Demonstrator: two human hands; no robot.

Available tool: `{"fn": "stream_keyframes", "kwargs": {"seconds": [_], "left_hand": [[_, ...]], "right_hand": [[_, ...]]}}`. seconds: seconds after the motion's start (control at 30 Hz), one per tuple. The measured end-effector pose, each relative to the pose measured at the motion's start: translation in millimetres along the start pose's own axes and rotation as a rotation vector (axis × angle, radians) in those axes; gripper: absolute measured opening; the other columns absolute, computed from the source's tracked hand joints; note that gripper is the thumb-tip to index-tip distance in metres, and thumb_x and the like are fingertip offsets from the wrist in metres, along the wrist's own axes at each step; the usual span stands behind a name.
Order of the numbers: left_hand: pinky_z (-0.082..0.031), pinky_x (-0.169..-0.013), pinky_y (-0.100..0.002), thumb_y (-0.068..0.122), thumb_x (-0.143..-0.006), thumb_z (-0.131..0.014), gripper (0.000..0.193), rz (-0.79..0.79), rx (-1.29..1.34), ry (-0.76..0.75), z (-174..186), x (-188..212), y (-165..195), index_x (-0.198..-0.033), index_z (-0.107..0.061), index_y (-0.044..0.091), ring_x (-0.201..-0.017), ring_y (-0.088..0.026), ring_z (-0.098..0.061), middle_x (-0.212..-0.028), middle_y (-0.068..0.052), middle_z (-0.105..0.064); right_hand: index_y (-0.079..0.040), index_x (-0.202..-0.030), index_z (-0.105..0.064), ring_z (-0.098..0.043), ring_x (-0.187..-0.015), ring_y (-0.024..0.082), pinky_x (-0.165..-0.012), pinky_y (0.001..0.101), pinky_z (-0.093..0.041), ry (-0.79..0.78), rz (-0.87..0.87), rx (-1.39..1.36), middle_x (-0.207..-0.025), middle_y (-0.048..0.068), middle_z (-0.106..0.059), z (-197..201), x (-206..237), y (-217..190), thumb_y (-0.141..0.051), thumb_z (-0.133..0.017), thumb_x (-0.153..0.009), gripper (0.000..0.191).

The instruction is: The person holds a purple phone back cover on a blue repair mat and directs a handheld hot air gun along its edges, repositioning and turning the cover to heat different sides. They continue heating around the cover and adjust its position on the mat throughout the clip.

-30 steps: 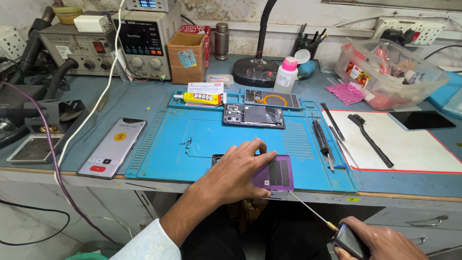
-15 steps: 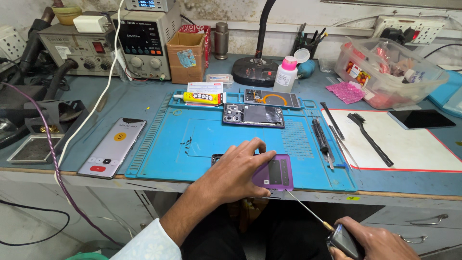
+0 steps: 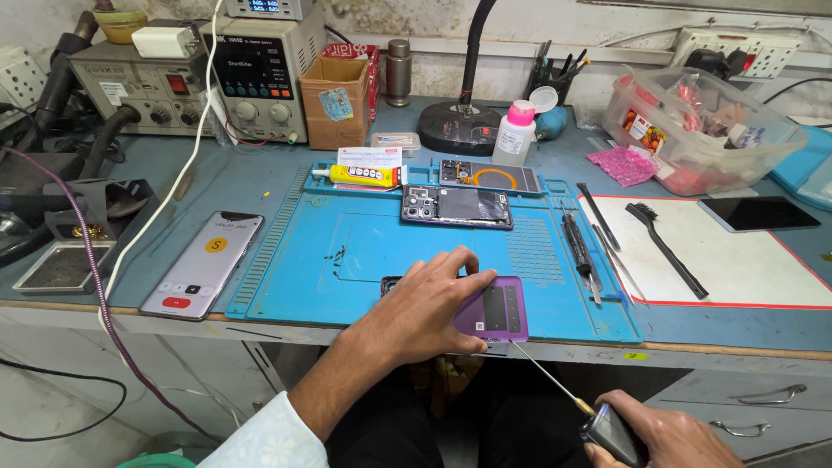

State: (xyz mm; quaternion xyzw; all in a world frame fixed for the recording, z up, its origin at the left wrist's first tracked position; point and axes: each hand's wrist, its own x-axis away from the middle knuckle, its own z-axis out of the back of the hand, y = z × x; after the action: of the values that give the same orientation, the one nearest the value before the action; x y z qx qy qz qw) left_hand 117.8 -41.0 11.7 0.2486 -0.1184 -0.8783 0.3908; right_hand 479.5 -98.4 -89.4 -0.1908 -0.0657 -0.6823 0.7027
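Note:
My left hand [image 3: 422,309] presses down on a purple phone back cover [image 3: 492,308] at the near edge of the blue work mat [image 3: 364,243]. My right hand [image 3: 663,436] is below the bench edge, gripping the dark handle of a thin-shafted tool [image 3: 555,382] whose tip reaches the cover's lower edge. An opened phone body [image 3: 457,207] lies on the mat farther back, with another phone part [image 3: 490,177] and a yellow glue tube [image 3: 357,176] behind it.
A phone with a lit screen [image 3: 204,263] lies left of the mat. Power supply units [image 3: 217,74], a cardboard box [image 3: 334,101], a lamp base [image 3: 461,126], a white bottle [image 3: 515,133], a clear plastic tub [image 3: 706,130], a brush [image 3: 665,249] on a white sheet and tweezers [image 3: 579,247] surround it.
My right hand with the tool has shifted slightly left and up, bringing the tip closer to the cover's edge. The left hand stays put.

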Motion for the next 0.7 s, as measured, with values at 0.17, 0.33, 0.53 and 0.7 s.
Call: {"fn": "stream_keyframes", "kwargs": {"seconds": [0.17, 0.33, 0.53, 0.7], "left_hand": [[-0.046, -0.095, -0.043, 0.037, -0.063, -0.092, 0.088, -0.011, 0.001, 0.041, 0, -2, -2, -0.139, -0.059, 0.006, -0.116, -0.028, -0.056, -0.124, -0.011, -0.055], [-0.045, -0.095, -0.046, 0.036, -0.065, -0.09, 0.087, -0.04, 0.001, 0.012, 3, -4, -9, -0.139, -0.058, 0.006, -0.12, -0.032, -0.055, -0.129, -0.013, -0.055], [-0.039, -0.109, -0.045, 0.035, -0.069, -0.088, 0.076, 0.007, 0.054, -0.089, 2, -5, -15, -0.139, -0.062, 0.016, -0.126, -0.032, -0.052, -0.138, -0.01, -0.056], [-0.026, -0.114, -0.056, 0.031, -0.071, -0.086, 0.065, -0.167, 0.063, -0.007, -4, 1, -10, -0.132, -0.067, 0.015, -0.129, -0.029, -0.054, -0.133, -0.01, -0.062]], "right_hand": [[-0.034, -0.129, -0.061, -0.083, -0.095, 0.024, -0.086, 0.0412, -0.062, -0.013, 0.039, 0.046, -0.094, 0.008, -0.083, -20, -12, 16, -0.064, -0.073, -0.078, 0.06], [-0.04, -0.134, -0.061, -0.079, -0.102, 0.026, -0.088, 0.0405, -0.062, 0.062, 0.182, 0.091, -0.108, 0.004, -0.08, -33, -20, 4, -0.038, -0.064, -0.082, 0.053], [-0.032, -0.125, -0.064, -0.084, -0.088, 0.02, -0.081, 0.035, -0.064, 0.048, 0.065, -0.046, -0.087, 0.005, -0.084, 21, 16, -17, -0.052, -0.079, -0.073, 0.058], [-0.027, -0.119, -0.065, -0.079, -0.087, 0.018, -0.078, 0.0338, -0.064, 0.024, 0.131, -0.085, -0.089, 0.001, -0.083, 50, 24, -47, -0.05, -0.081, -0.073, 0.054]]}}
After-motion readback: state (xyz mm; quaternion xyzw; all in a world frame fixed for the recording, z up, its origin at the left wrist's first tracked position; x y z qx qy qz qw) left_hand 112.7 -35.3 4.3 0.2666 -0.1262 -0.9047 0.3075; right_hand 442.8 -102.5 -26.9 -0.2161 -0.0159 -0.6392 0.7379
